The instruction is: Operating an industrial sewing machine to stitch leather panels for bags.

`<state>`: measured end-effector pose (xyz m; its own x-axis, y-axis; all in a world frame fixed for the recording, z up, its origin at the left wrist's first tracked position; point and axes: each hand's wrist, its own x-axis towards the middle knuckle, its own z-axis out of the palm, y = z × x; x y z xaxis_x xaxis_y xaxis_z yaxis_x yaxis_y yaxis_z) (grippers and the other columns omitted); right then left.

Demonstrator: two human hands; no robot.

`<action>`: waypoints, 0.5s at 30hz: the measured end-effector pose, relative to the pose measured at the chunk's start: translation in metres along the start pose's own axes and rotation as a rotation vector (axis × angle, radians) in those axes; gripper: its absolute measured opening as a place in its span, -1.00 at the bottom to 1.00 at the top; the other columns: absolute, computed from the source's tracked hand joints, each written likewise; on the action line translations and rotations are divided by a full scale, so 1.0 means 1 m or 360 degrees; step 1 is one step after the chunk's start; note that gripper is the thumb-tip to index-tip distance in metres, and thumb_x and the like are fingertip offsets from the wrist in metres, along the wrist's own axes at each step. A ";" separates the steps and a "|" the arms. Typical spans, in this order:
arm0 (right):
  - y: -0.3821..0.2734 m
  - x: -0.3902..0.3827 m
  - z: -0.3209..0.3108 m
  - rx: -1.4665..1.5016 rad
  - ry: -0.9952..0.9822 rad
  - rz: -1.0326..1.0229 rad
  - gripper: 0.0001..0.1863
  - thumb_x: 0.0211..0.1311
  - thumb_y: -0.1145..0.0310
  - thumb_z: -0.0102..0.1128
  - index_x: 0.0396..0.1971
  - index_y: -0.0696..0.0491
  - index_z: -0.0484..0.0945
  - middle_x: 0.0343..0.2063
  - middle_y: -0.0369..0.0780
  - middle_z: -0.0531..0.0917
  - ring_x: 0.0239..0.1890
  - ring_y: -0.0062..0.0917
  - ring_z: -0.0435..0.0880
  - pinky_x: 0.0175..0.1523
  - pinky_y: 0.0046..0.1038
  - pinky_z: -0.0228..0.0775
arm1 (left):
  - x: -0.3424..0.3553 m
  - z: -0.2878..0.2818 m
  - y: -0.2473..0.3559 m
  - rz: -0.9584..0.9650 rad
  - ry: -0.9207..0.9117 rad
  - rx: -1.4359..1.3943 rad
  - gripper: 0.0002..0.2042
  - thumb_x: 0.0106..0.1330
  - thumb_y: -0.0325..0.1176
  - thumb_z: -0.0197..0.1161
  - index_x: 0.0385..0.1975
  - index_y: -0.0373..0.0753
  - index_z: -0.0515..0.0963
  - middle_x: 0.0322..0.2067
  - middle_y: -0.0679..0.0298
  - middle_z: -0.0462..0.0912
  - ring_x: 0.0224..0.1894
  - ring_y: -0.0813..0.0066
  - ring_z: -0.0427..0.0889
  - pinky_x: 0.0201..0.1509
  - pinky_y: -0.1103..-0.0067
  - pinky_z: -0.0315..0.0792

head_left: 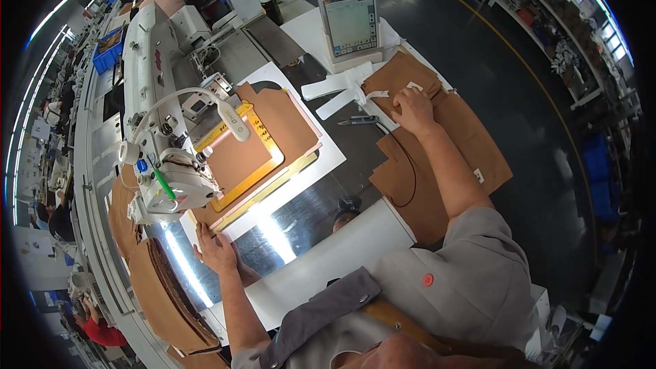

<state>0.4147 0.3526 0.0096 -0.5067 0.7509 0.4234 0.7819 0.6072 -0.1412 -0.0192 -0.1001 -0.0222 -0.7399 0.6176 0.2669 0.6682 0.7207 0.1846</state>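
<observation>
Factory sewing station: steel desk (301,215) at centre carrying white sewing machine (160,130) and yellow frame (263,164); left hand (215,251), lower left, flat and spread on desk; right hand (412,109), upper centre, pressing brown fabric pieces (478,143), fingers curled.

Right hand (412,111) fingertips hidden among brown fabric pieces (400,74), centre right. Sewing machine (158,130) needle area too small to read. Lower-left fabric stack (160,301) cut by the rim.

I see a dark glossy floor (478,61) with a yellow line (526,72), shelving racks (547,20) at right, blue bins (106,58) and long ceiling-light strips (41,55) at left.
</observation>
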 end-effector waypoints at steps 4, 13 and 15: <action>0.012 -0.001 0.006 0.0047 -0.0243 0.0100 -0.82 0.02 0.18 0.49 -0.50 -0.08 0.68 -0.28 -0.32 0.69 -0.06 -0.38 0.64 0.12 -0.23 0.42 | -0.001 0.000 0.001 0.0012 -0.0013 -0.0014 -0.45 0.35 -0.22 0.06 0.36 -0.20 0.40 0.43 0.20 0.37 0.44 0.29 0.37 0.57 0.10 -0.09; 0.000 0.004 0.003 -0.0191 -0.0203 -0.0009 -0.83 0.14 0.20 0.38 -0.44 -0.02 0.73 -0.32 -0.29 0.72 -0.14 -0.35 0.69 -0.02 -0.22 0.52 | 0.001 -0.001 0.004 0.0008 -0.0006 -0.0025 -0.45 0.35 -0.23 0.06 0.36 -0.21 0.40 0.42 0.18 0.39 0.44 0.25 0.37 0.56 0.09 -0.08; 0.008 0.008 -0.002 -0.0047 -0.0274 0.0027 -0.80 0.18 0.19 0.37 -0.37 0.00 0.73 -0.34 -0.27 0.74 -0.17 -0.33 0.71 -0.04 -0.23 0.54 | 0.000 -0.001 0.003 0.0002 -0.0007 -0.0043 -0.46 0.35 -0.23 0.07 0.35 -0.21 0.41 0.42 0.17 0.39 0.44 0.25 0.37 0.56 0.09 -0.07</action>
<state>0.4175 0.3627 0.0141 -0.5461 0.7959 0.2615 0.7998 0.5882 -0.1198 -0.0174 -0.0977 -0.0210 -0.7391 0.6200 0.2631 0.6711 0.7110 0.2098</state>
